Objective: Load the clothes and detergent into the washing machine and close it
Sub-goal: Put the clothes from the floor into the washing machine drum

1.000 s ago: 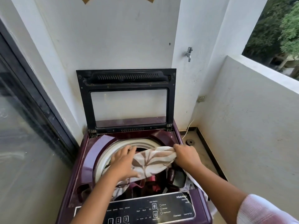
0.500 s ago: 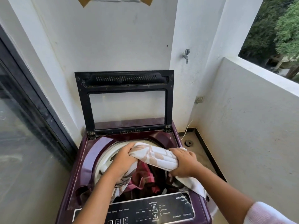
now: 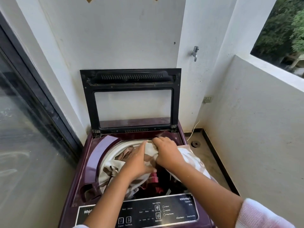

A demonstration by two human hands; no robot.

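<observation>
Setting: white-plastered balcony corner, with a maroon top-loading washing machine (image 3: 77,181) set against the back wall
Right grip: right hand (image 3: 166,153) clenched, fingers curled tight round a bunch of the printed cloth (image 3: 110,170) over the far side of the opening
Left grip: left hand (image 3: 138,163) just beside it, laid over the same cream-and-brown fabric and holding a fold; its fingertips are buried in the bunch
Cloth: partly down in the drum on the left, partly trailing over the machine's right edge beyond the right forearm; the arm hides where that end stops
Drum: white drum rim (image 3: 115,148) shows only along the left and back; a red garment (image 3: 153,176) and dark clothes lie under the cloth, too shadowed to name
Lid: black-framed lid (image 3: 131,76) stands upright and open, its clear pane showing the wall behind
Front: control panel (image 3: 164,209) partly covered by the left forearm, brand lettering cut short, small labels too blurred to read
Sleeve: pink sleeve (image 3: 259,216) cut off at the lower right corner
Left side: dark-framed sliding glass door (image 3: 24,129), only smeared reflections in it
Right side: wall tap (image 3: 195,52) on the pillar, socket (image 3: 208,99) lower down, white cable (image 3: 194,129) dropping behind the machine, floor drain (image 3: 195,143) near its back corner, parapet wall (image 3: 255,120) with trees (image 3: 283,27) beyond
</observation>
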